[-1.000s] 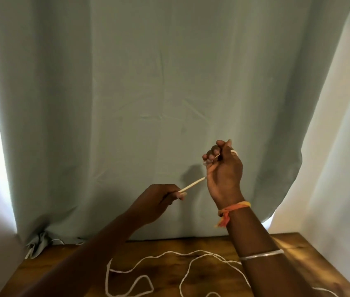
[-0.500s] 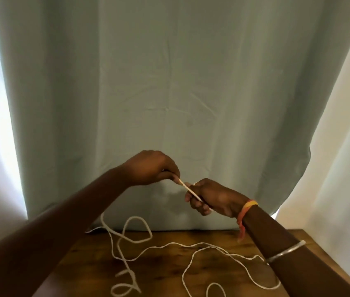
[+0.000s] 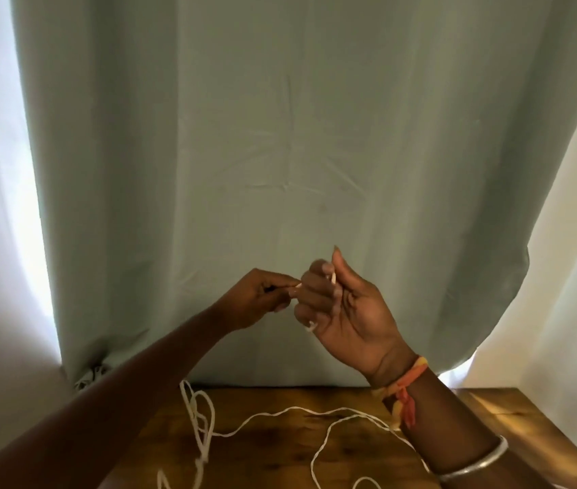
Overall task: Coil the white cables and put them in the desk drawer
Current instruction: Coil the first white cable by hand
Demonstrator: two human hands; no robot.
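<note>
A thin white cable [image 3: 272, 414] lies in loose loops across the wooden desk [image 3: 280, 450] at the bottom of the view. Both hands are raised above the desk in front of a curtain. My left hand [image 3: 262, 294] pinches the cable's end between thumb and fingertips. My right hand [image 3: 343, 308] is turned palm up right beside it, fingers curled, with a short piece of cable showing between its thumb and fingers. How the cable runs between the hands and the desk is blurred. No drawer is in view.
A pale green curtain [image 3: 280, 153] hangs right behind the desk, with bright white curtains [image 3: 569, 294] on both sides. A small bunch of fabric [image 3: 93, 372] sits at the desk's back left corner. The desk's right edge runs diagonally at lower right.
My right hand has risen and turned palm up, close against my left hand. The cable loops on the desk's left side have been pulled up and shifted.
</note>
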